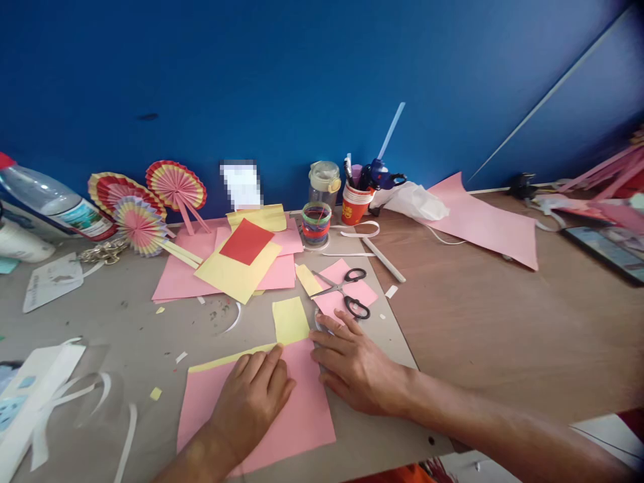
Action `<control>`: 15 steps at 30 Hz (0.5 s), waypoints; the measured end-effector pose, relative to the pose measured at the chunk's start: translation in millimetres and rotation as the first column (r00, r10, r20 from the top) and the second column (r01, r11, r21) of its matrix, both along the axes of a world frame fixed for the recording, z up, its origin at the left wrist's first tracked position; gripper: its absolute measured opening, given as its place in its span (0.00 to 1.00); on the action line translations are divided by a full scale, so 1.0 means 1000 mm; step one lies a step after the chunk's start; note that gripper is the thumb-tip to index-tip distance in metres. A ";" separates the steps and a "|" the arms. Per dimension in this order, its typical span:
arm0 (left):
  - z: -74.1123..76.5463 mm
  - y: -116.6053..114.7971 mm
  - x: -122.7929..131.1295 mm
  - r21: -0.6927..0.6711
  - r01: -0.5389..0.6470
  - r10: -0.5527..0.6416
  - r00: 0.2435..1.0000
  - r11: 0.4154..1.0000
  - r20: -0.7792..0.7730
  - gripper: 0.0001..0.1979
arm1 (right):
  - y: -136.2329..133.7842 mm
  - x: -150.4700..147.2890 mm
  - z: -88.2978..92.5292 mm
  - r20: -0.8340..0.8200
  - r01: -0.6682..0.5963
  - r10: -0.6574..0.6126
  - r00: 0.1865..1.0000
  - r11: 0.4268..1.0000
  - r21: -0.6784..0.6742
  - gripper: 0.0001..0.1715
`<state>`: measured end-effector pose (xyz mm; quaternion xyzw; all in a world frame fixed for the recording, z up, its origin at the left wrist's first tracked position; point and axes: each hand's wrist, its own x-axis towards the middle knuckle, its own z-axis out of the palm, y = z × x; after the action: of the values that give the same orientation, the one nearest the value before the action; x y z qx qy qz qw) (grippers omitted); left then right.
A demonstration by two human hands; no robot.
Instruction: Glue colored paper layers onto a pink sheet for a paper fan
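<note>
One pink sheet (pixel 302 409) on gray work surface (pixel 125 342), nearest the person. One yellow strip (pixel 226 359) along its far edge. Left hand (pixel 254 386) palm down on the sheet, clamped on nothing visible. Right hand (pixel 352 365) at the sheet's right edge, fingers apart, nothing visibly held. Beyond: one yellow rectangle (pixel 290 320); one pair of scissors (pixel 340 288), blades parted, on one small pink piece (pixel 335 272). Farther: one red square (pixel 246 241) on one yellow sheet (pixel 236 278), over pink sheets (pixel 174 278), count unclear. Three paper fans (pixel 177 189) left, one red cup (pixel 355 209) right.
</note>
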<state>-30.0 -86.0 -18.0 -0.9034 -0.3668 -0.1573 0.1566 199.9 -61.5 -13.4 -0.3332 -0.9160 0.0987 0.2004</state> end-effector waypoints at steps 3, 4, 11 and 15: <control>0.000 0.001 0.001 0.030 0.012 -0.011 0.999 0.999 -0.033 0.05 | 0.021 0.018 0.008 -0.227 0.090 -0.081 0.970 0.995 0.029 0.11; 0.000 0.001 0.001 0.030 0.013 -0.012 0.999 0.999 -0.042 0.05 | 0.030 0.026 0.010 -0.255 0.146 -0.137 0.957 0.989 0.019 0.12; 0.008 0.004 0.002 -0.081 0.001 0.000 1.000 0.997 0.001 0.05 | 0.083 0.073 0.024 0.100 0.245 -0.232 0.968 0.959 -0.141 0.26; 0.007 0.013 0.000 -0.143 0.025 -0.009 0.994 0.989 0.112 0.04 | 0.083 0.070 0.032 0.296 0.223 -0.156 0.942 0.952 -0.208 0.25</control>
<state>-29.9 -73.2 -11.0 -0.9053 -0.3778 -0.1815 0.0689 269.5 21.5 18.7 -0.4523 -0.8799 0.1407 0.0379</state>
